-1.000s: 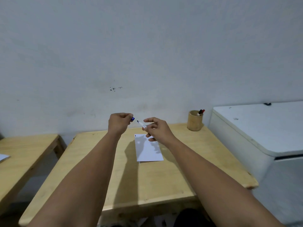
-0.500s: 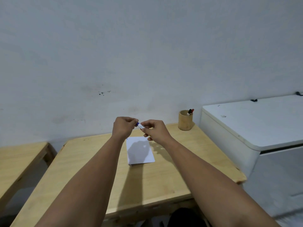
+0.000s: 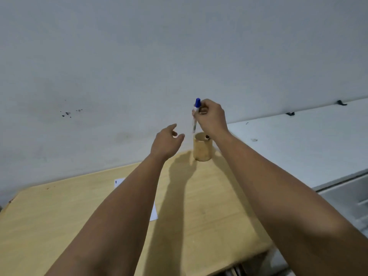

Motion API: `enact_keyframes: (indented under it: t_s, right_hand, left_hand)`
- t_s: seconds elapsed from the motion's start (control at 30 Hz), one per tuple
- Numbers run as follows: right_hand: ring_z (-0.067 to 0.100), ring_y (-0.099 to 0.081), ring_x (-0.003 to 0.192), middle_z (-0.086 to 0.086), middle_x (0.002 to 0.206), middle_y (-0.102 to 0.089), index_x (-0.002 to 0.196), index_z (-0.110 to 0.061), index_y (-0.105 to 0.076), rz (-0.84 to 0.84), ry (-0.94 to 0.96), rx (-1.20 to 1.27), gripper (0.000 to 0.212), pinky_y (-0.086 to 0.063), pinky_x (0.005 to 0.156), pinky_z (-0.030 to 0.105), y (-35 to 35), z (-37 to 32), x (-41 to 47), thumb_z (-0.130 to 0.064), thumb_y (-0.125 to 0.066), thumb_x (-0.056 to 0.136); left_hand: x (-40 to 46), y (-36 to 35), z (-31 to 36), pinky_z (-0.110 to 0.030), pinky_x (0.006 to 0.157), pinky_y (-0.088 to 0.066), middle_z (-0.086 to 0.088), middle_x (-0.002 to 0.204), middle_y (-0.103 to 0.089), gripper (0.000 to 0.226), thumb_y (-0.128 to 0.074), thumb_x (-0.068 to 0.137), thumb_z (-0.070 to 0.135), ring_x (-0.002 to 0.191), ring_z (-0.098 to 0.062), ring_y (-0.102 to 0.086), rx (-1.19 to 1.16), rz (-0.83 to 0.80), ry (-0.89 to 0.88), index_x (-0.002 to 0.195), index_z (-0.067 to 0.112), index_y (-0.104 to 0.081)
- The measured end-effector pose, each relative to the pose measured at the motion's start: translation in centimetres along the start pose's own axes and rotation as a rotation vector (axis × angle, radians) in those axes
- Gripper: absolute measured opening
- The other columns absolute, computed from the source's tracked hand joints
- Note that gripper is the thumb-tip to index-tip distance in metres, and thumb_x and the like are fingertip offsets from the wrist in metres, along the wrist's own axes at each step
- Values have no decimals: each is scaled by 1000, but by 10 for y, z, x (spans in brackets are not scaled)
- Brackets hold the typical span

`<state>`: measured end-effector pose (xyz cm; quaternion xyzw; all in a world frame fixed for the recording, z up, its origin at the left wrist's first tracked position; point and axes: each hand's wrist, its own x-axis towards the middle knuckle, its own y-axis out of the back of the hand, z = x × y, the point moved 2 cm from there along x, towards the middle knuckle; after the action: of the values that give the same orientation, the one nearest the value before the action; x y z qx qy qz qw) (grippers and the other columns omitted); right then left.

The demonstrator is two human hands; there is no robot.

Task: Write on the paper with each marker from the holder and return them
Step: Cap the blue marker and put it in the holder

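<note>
My right hand (image 3: pixel 211 117) grips a capped blue marker (image 3: pixel 196 113), held upright with its blue cap up and its lower end just above the rim of the round wooden holder (image 3: pixel 202 149). Another marker's dark tip (image 3: pixel 207 137) pokes out of the holder. My left hand (image 3: pixel 166 142) hovers open to the left of the holder, holding nothing. The white paper (image 3: pixel 154 213) lies on the wooden table (image 3: pixel 209 206), mostly hidden under my left forearm; a short dark mark shows near its far left corner.
The holder stands at the table's far edge against a pale wall. A white chest-like cabinet (image 3: pixel 298 148) sits right beside the table on the right, its lid higher than the tabletop.
The cap went back on the blue marker. My right hand then carried it up and right to above the holder, and my left hand let go and opened. The view swung toward the holder.
</note>
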<state>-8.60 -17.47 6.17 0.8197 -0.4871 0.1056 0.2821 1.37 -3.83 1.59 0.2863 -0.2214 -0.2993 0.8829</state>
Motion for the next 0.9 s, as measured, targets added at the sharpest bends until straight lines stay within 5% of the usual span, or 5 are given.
enact_keyframes:
  t_s: [0.23, 0.4, 0.57, 0.7, 0.9]
  right_hand:
    - [19, -70, 85, -8, 85, -69, 100, -16, -73, -97, -44, -159, 9, -60, 88, 38, -11, 52, 47, -14, -77, 92]
    - [20, -68, 93, -15, 76, -64, 90, -33, -68, -178, -99, -316, 12, -53, 99, 50, -26, 86, 45, -29, -79, 88]
    - [16, -77, 101, -14, 90, -81, 86, -46, -73, -288, -138, -152, 14, -56, 103, 54, -16, 107, 52, -54, -73, 74]
    - [19, -71, 117, -12, 112, -80, 86, -46, -74, -285, -120, -211, 27, -49, 112, 53, 2, 111, 54, -29, -52, 83]
    - [27, -68, 114, -4, 125, -78, 117, -32, -80, -399, -140, -443, 28, -46, 110, 56, 5, 129, 48, -17, -73, 95]
  left_hand:
    - [40, -82, -29, -46, 112, -43, -7, 158, -44, 99, -80, 81, 44, 142, -26, -46, -6, -138, 79, 160, 19, -26]
    - [54, -113, -32, -34, 93, -48, 11, 122, -57, 84, -86, 76, 37, 113, -14, -57, -87, -180, 70, 147, 22, -44]
    - [55, -126, -40, -47, 92, -57, 4, 128, -68, 82, -86, 69, 50, 113, -21, -67, -96, -129, 59, 139, 28, -49]
    - [54, -126, -42, -48, 90, -58, 6, 127, -69, 80, -84, 68, 52, 110, -20, -68, -104, -112, 41, 136, 31, -49]
    - [55, -127, -41, -47, 91, -57, 6, 127, -69, 74, -85, 72, 46, 111, -20, -68, -103, -104, 34, 136, 32, -51]
